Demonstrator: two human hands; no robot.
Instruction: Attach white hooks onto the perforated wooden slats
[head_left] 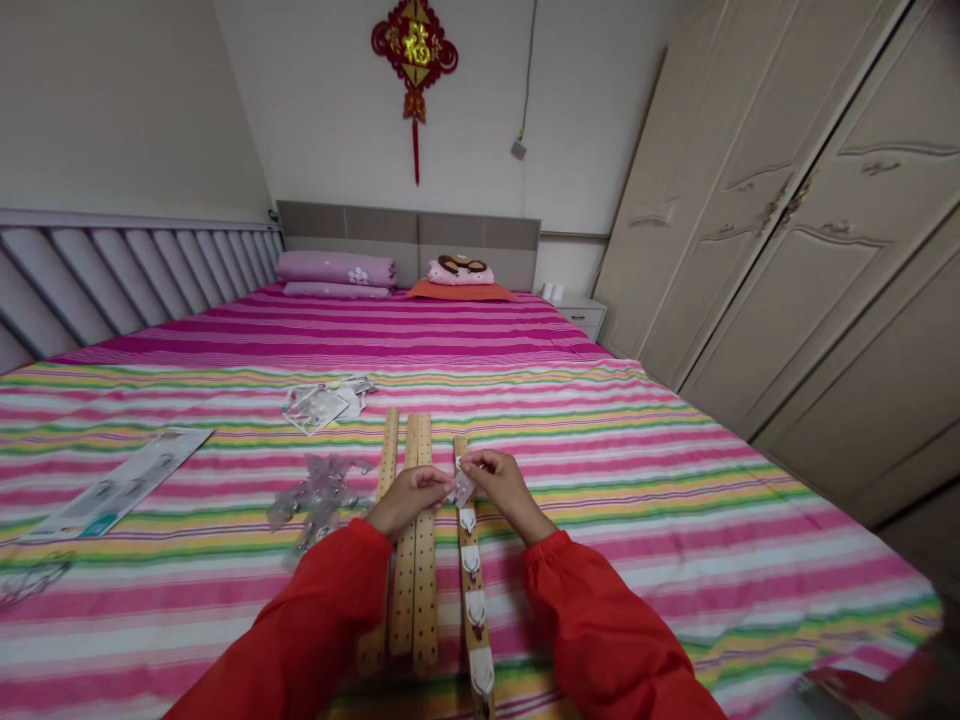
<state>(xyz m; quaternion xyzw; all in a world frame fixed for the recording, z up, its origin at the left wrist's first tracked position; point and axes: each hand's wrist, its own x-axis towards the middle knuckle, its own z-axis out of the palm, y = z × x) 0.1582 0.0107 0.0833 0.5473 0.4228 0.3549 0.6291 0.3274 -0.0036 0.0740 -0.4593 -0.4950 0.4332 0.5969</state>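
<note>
Between my hands is a small clear plastic bag (463, 489); what it contains is too small to make out. My left hand (409, 498) pinches its left side and my right hand (504, 487) pinches its upper right. Below the bag lies a narrow wooden strip (465, 541) bearing several white hooks (475, 606) in a row, each with a metal part. Several wooden strips with rows of holes (424, 590) lie under and beside my left hand. To the left is a pile of small clear bags (322, 497) with metal pieces.
Opened clear packaging (324, 403) lies farther up the striped bedspread (615, 480). On the left are a long flat package (124, 483) and a thin wire-like item (37, 577). Pillows (337, 268) rest by the headboard, a railing (150, 265) runs left, and wardrobes (787, 230) stand right.
</note>
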